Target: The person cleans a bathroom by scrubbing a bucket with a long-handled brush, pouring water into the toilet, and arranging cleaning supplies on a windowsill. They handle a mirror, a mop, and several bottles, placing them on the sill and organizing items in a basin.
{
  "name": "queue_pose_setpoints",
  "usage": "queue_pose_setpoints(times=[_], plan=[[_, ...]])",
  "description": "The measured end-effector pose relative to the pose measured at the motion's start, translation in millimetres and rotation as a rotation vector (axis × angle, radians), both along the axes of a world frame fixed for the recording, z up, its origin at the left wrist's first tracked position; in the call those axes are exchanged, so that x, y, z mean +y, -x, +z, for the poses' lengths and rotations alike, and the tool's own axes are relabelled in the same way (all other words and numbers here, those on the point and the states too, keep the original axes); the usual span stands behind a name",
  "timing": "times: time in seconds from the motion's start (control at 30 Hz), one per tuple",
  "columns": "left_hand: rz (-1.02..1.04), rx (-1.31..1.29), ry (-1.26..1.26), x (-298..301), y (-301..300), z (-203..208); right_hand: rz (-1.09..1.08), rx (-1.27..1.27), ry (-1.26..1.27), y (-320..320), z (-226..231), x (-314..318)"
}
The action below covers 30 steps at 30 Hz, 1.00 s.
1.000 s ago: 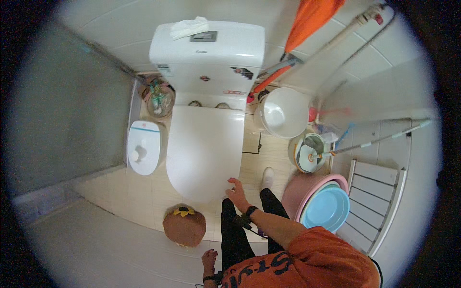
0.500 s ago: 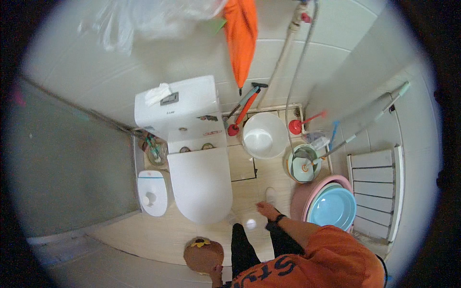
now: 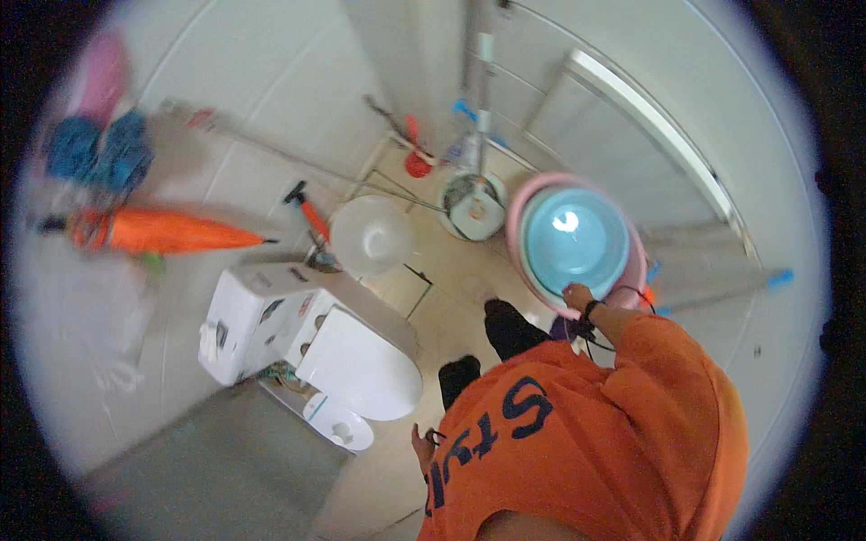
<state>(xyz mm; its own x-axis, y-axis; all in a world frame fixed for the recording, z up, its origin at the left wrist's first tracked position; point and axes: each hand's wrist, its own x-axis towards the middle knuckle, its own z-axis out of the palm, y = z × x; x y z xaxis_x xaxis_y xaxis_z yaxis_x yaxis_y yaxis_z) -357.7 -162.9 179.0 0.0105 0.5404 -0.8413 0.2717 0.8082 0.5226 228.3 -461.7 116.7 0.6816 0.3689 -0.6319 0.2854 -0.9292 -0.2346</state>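
Note:
My right hand point(image 3: 577, 295), with a dark band at the wrist, is over the near rim of a light blue basin point(image 3: 577, 236). Its fingers look curled, but blur hides whether they grip the rim. That basin sits inside a larger pink basin point(image 3: 517, 212). Low beside my body is my left hand point(image 3: 421, 444), fingers apart and nothing visible in it. The nearest thing to it is the white toilet point(image 3: 361, 365), its lid down.
A white bucket point(image 3: 372, 236) and a mop bucket point(image 3: 471, 209) stand along the wall. A small white bin point(image 3: 347, 431) is beside the toilet. An orange umbrella point(image 3: 171, 230) hangs at left. A folded white rack point(image 3: 631, 135) leans right, near a red plunger point(image 3: 418, 163).
My view has turned to the right, toward the basins. My right hand has moved to the blue basin's rim. The round brown flower-trimmed thing by my left hand has left view.

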Motion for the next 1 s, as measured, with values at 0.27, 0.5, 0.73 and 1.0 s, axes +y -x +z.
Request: queue_pose_setpoints(times=[0.27, 0.5, 0.73, 1.0], plan=[[-0.733, 0.100, -0.223, 149, -49, 6, -0.911, 0.356, -0.200, 159, 76, -55], [-0.761, -0.115, -0.041, 217, -97, 24, -1.149, 0.423, -0.065, 322, 115, -62], [-0.944, -0.099, 0.034, 250, -118, -6, -1.494, 0.404, -0.299, 368, 119, -70], [-1.174, -0.024, -0.052, 190, -182, 34, -1.560, 0.159, -0.395, 284, 92, -172]])
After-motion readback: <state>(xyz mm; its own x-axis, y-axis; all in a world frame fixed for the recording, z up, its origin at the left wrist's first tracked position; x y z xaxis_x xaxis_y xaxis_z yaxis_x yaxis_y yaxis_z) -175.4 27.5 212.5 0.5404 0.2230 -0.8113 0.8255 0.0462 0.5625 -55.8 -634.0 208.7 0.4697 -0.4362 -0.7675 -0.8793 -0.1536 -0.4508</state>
